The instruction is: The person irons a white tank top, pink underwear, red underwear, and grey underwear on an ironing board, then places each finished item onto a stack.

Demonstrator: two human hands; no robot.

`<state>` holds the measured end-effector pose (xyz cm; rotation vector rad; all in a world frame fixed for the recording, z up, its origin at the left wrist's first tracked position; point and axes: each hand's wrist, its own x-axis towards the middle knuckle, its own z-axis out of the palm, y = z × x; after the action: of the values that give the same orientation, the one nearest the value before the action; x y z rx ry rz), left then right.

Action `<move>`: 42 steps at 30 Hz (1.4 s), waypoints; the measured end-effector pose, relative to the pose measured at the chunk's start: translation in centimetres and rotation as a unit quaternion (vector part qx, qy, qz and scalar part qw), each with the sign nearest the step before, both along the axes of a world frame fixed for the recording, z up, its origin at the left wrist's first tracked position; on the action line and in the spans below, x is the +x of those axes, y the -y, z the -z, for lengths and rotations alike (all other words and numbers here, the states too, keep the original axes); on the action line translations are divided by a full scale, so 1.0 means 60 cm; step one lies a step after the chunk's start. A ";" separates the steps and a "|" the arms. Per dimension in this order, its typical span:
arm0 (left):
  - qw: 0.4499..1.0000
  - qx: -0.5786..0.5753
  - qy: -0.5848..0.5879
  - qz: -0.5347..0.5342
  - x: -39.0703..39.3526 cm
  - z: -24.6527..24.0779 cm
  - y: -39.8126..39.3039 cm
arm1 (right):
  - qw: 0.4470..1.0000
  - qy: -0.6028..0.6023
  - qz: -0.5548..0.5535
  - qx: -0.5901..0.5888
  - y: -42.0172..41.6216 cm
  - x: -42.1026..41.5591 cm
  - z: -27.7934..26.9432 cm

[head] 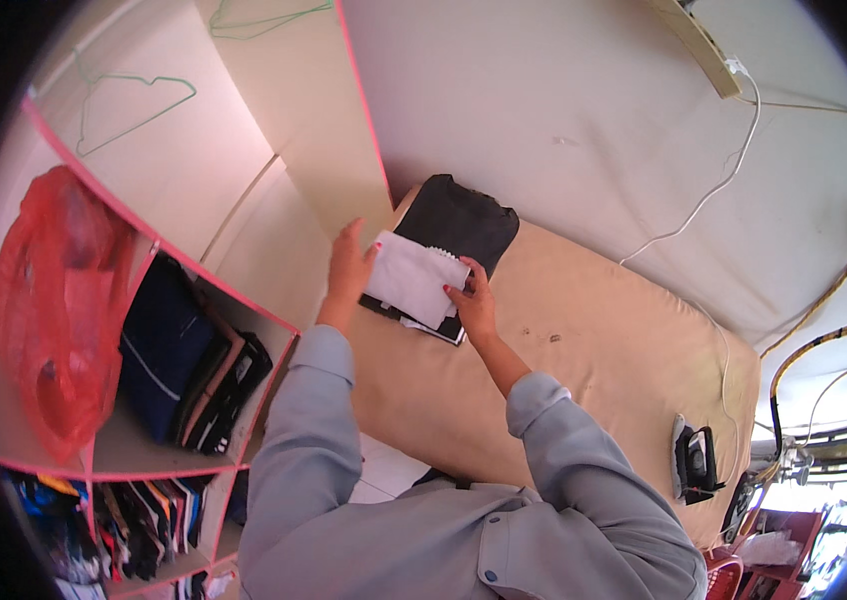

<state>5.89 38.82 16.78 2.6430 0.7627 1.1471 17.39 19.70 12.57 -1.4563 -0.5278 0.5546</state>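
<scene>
A folded white cloth [412, 281] with a scalloped edge lies on a stack of folded dark garments [461, 217], at the far left end of a table covered in tan cloth [566, 367]. Thumb and fingers of my right hand [474, 300] pinch the white cloth at its right edge. At the cloth's left edge is my left hand [349, 262], slightly blurred, its fingers apart; whether it touches the cloth is not plain.
An electric iron [696, 457] rests near the table's right end, with a white cord [727, 375] behind it. Shelves with pink edges [243, 300] at left hold a red plastic bag [67, 300] and folded clothes [183, 360]. A green wire hanger [138, 79] hangs above.
</scene>
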 end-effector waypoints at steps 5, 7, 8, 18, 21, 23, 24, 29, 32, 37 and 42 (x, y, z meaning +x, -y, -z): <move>0.979 -0.083 -0.177 0.054 0.070 0.125 0.101 | 0.998 0.002 0.052 -0.047 -0.006 0.031 0.093; 0.980 -0.084 -0.179 0.023 0.083 0.152 0.134 | 0.995 -0.045 0.060 -0.059 0.024 0.039 0.083; 0.979 -0.092 -0.178 0.024 0.088 0.156 0.136 | 0.993 -0.084 0.073 -0.029 0.047 0.042 0.079; 0.983 -0.012 -0.179 0.044 0.132 0.081 0.310 | 0.958 -0.056 0.250 -0.129 0.543 0.030 0.046; 0.960 -0.040 -0.146 0.235 0.166 0.072 0.505 | 0.924 -0.083 0.355 -0.116 0.713 -0.008 0.032; 0.917 -0.029 -0.170 0.358 0.165 0.085 0.639 | 0.901 -0.052 0.416 -0.112 0.809 -0.040 0.005; 0.886 -0.027 -0.187 0.423 0.153 0.085 0.706 | 0.889 -0.034 0.442 -0.113 0.857 -0.057 -0.008; 0.672 -0.018 -0.284 0.683 0.088 0.082 0.960 | 0.820 0.004 0.562 -0.108 1.062 -0.159 -0.071; 0.521 -0.016 -0.344 0.781 0.069 0.098 1.061 | 0.777 0.052 0.611 -0.142 1.191 -0.212 -0.059; 0.440 -0.051 -0.384 0.810 0.061 0.083 1.191 | 0.741 0.018 0.582 -0.335 1.403 -0.275 0.010; 0.428 -0.037 -0.405 0.807 0.068 0.084 1.247 | 0.698 -0.090 0.452 -0.549 1.546 -0.303 0.210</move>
<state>9.95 -36.01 11.77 1.9818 -1.4990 -0.7212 -0.82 -73.07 -0.03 -2.4750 0.8872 0.1423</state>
